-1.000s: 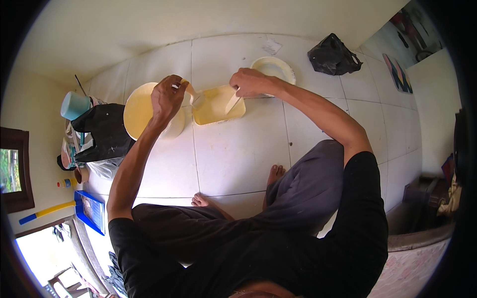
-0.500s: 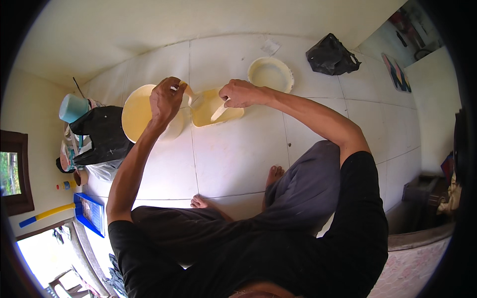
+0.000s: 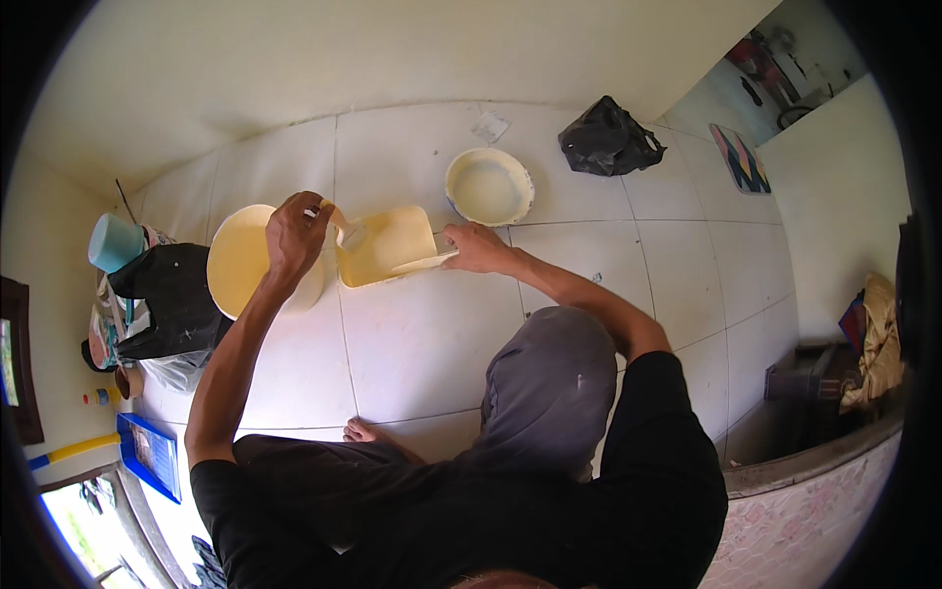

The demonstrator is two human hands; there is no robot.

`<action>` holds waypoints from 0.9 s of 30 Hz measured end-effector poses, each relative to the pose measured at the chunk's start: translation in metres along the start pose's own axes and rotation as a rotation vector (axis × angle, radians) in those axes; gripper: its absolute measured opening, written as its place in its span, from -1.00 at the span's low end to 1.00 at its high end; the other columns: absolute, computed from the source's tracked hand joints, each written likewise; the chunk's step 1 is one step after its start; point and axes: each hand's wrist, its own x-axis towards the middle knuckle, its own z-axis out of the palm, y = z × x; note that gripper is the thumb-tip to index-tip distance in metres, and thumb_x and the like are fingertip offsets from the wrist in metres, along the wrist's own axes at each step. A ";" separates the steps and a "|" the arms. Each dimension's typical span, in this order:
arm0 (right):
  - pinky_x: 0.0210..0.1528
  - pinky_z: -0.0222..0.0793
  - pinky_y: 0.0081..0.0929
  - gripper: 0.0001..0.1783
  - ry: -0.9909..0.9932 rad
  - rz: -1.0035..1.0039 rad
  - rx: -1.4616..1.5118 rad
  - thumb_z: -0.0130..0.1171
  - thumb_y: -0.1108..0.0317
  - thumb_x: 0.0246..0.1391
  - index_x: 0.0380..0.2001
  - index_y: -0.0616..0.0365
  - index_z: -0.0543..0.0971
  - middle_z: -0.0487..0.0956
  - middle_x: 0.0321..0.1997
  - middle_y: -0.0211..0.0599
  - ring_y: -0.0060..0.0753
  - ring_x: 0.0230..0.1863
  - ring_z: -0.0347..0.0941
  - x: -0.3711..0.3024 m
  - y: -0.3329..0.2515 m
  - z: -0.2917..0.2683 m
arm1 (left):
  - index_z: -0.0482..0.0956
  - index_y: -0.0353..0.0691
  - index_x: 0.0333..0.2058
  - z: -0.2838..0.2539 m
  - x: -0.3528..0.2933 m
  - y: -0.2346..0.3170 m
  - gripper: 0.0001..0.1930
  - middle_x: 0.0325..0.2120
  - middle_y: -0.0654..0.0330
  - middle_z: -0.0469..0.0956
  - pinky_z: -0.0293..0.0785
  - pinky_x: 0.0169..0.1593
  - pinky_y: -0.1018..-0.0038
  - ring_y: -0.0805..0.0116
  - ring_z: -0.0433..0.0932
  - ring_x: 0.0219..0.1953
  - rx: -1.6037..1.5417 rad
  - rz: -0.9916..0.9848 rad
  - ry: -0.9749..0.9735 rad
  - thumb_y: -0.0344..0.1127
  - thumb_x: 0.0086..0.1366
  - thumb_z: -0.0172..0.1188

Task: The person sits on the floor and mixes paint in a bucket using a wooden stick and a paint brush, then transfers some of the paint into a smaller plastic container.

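Observation:
My left hand [image 3: 297, 236] is closed on a small paintbrush [image 3: 340, 228] with a pale handle, its head over the left side of a shallow yellow paint tray [image 3: 412, 221]. My right hand [image 3: 478, 247] grips a flat, pale stick-like tool [image 3: 424, 263] lying across the tray's near right corner; its exact kind is unclear. Pale yellow paint coats the tray's inside. Partly behind my left hand and forearm stands a large bucket [image 3: 234, 260], yellow inside.
Beyond the tray sits a round whitish basin [image 3: 491, 211], with a black plastic bag [image 3: 610, 139] farther right. At left are a light-blue dipper [image 3: 116, 242], another black bag [image 3: 172, 294] and a blue dustpan [image 3: 149, 456]. A wall bounds the tiled floor [image 3: 412, 353] at the back.
The view has shifted, so the floor things appear lower and farther left. My right hand has moved toward the tray's near right corner, and its tool now lies flatter. The left hand keeps the paintbrush.

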 end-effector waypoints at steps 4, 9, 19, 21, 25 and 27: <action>-0.15 0.49 -0.17 -0.43 0.032 0.121 0.122 0.52 0.00 -0.12 -0.31 0.28 0.54 0.63 -0.33 -0.05 -0.03 -0.21 0.60 0.004 -0.006 0.002 | 0.65 -0.32 -0.29 -0.001 -0.004 -0.009 -0.81 -0.36 0.08 0.67 0.55 -0.29 0.36 0.20 0.66 -0.41 -0.016 -0.007 0.006 -0.30 0.26 0.32; -0.36 0.48 -0.30 -0.40 0.037 0.327 0.359 0.48 -0.11 -0.03 -0.35 0.26 0.53 0.59 -0.42 -0.20 -0.28 -0.38 0.57 0.004 0.005 -0.007 | 0.65 -0.33 -0.28 0.001 0.001 -0.005 -0.81 -0.35 0.07 0.67 0.55 -0.31 0.39 0.20 0.66 -0.43 -0.011 0.039 -0.003 -0.31 0.25 0.33; -0.27 0.49 -0.14 -0.40 0.389 0.461 0.427 0.31 -0.20 0.11 -0.39 0.22 0.51 0.60 -0.45 -0.18 -0.08 -0.38 0.58 0.003 0.030 -0.006 | 0.65 -0.35 -0.24 0.000 -0.001 -0.013 -0.79 -0.36 0.06 0.67 0.55 -0.33 0.42 0.27 0.66 -0.45 -0.078 -0.038 0.011 -0.30 0.27 0.33; -0.14 0.45 -0.03 -0.47 0.740 0.526 0.269 0.28 -0.12 0.14 -0.35 0.22 0.51 0.64 -0.31 -0.11 0.10 -0.29 0.56 -0.003 0.054 -0.001 | 0.65 -0.36 -0.25 -0.003 -0.002 -0.014 -0.79 -0.37 0.06 0.67 0.55 -0.34 0.43 0.28 0.66 -0.46 -0.095 -0.033 0.000 -0.31 0.27 0.32; -0.10 0.51 -0.02 -0.56 1.019 0.799 0.139 0.20 0.07 0.21 -0.22 0.32 0.48 0.60 -0.16 0.09 0.17 -0.25 0.58 -0.032 0.161 -0.011 | 0.65 -0.36 -0.25 0.018 0.005 0.005 -0.80 -0.38 0.05 0.67 0.54 -0.35 0.43 0.28 0.67 -0.46 -0.160 0.006 -0.035 -0.32 0.28 0.32; -0.12 0.56 -0.03 -0.58 0.873 0.903 0.256 0.17 0.13 0.24 -0.17 0.36 0.47 0.59 -0.13 0.13 0.14 -0.24 0.60 -0.019 0.155 -0.008 | 0.65 -0.36 -0.25 0.005 0.002 -0.003 -0.81 -0.38 0.05 0.67 0.54 -0.35 0.42 0.28 0.67 -0.46 -0.110 0.004 -0.020 -0.32 0.28 0.31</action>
